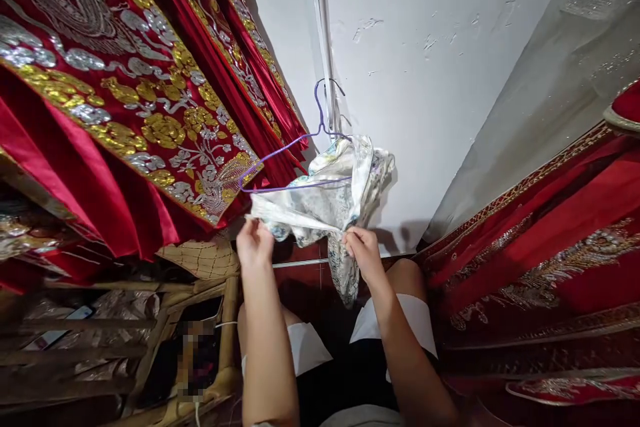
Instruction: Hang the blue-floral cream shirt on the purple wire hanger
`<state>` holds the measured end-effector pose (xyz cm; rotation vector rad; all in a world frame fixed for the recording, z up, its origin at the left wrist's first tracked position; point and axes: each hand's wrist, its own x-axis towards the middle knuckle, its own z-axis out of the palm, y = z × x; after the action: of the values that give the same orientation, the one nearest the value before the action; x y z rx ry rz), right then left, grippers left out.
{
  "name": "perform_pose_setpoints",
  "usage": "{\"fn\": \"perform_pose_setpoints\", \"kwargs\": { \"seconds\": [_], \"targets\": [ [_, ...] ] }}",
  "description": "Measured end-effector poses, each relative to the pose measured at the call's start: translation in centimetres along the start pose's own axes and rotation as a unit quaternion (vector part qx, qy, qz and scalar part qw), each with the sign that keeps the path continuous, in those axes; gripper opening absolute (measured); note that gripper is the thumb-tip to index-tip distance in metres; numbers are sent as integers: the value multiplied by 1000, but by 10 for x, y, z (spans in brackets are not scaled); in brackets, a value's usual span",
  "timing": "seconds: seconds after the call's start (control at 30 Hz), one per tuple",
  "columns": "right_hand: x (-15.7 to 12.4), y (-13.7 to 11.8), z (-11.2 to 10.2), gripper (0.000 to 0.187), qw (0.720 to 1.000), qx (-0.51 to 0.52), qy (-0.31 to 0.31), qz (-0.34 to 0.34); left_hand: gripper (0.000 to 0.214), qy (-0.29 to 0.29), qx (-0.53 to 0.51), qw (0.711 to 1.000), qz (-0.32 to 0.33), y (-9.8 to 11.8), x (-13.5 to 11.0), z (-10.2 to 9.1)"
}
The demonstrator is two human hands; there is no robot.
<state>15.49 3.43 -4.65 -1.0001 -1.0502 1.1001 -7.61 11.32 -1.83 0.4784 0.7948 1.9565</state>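
Observation:
A purple wire hanger [280, 150] hangs by its hook near a white vertical pole. Draped over its right side is a light garment with a pale floral print [320, 210]; the hanger's left shoulder is bare. My left hand [255, 240] pinches the garment's white edge at the left, just below the hanger's bottom bar. At the right, my right hand [361, 248] is closed on the same garment near its middle. The white edge stretches between both hands. A patterned end of cloth dangles below my right hand.
Red costumes with gold and silver embroidery [165, 127] hang at the left, and more red beaded cloth [560, 247] hangs at the right. A bamboo rack [230, 327] stands at lower left. The white wall [425, 93] is straight ahead.

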Motion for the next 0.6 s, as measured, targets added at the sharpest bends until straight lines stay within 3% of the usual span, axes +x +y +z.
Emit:
{"fn": "perform_pose_setpoints", "kwargs": {
  "seconds": [0.07, 0.17, 0.23, 0.33, 0.43, 0.53, 0.6],
  "targets": [
    [-10, 6, -5, 21, 1000, 4, -10, 24, 14, 33, -16, 999, -28, -25, -23, -12],
    [-15, 12, -20, 24, 991, -45, -96, 81, 14, 42, -32, 998, -37, -48, -54, -14],
    [-13, 14, -30, 29, 981, -93, -135, 102, 14, -23, -46, 997, -49, -51, -73, -6],
    [-8, 16, -37, 39, 990, -111, -64, 63, 23, -206, -2, 978, -39, -42, -104, 12],
    [-1, 14, -29, 49, 997, -24, -29, 62, 19, -369, 165, 915, 9, -29, -132, 33],
    [6, 2, -15, 65, 983, 102, -88, 122, 16, -494, 317, 806, 73, -14, -144, 49],
    [11, -11, -10, 76, 962, 156, -151, 164, 18, -518, 366, 763, 120, -3, -137, 56]
  ]
}}
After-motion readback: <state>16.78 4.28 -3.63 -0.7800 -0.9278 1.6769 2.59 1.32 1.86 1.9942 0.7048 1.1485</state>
